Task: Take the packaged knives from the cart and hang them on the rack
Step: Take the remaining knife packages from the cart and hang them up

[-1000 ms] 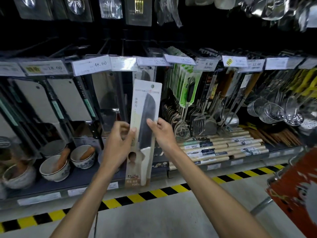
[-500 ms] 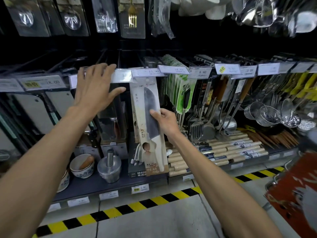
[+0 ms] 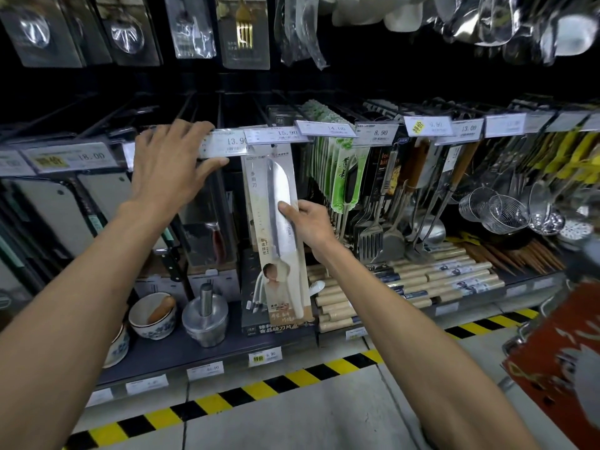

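Note:
A packaged knife (image 3: 276, 228) on a long white card hangs upright in front of the rack (image 3: 227, 105) of black hooks, its top just under the 15.90 price tag (image 3: 276, 135). My right hand (image 3: 306, 227) grips the card's right edge at mid-height, thumb across the blade. My left hand (image 3: 168, 164) reaches up to the left, fingers spread and lying on the 13.90 price tag (image 3: 224, 145) on the rail. Whether the card's hole is on a hook is hidden by the tags.
Cleavers in packs (image 3: 65, 216) hang at left, spatulas (image 3: 370, 228) and strainers (image 3: 506, 216) at right. Bowls (image 3: 152, 315), a metal mortar (image 3: 204, 315) and rolling pins (image 3: 422, 280) sit on the low shelf. A red cart corner (image 3: 558, 368) shows at right, above the striped floor line (image 3: 259, 391).
My left hand let go of the knife card and rose to the price tags. My right hand lifted the card up and toward the rack until its top reached the tag rail.

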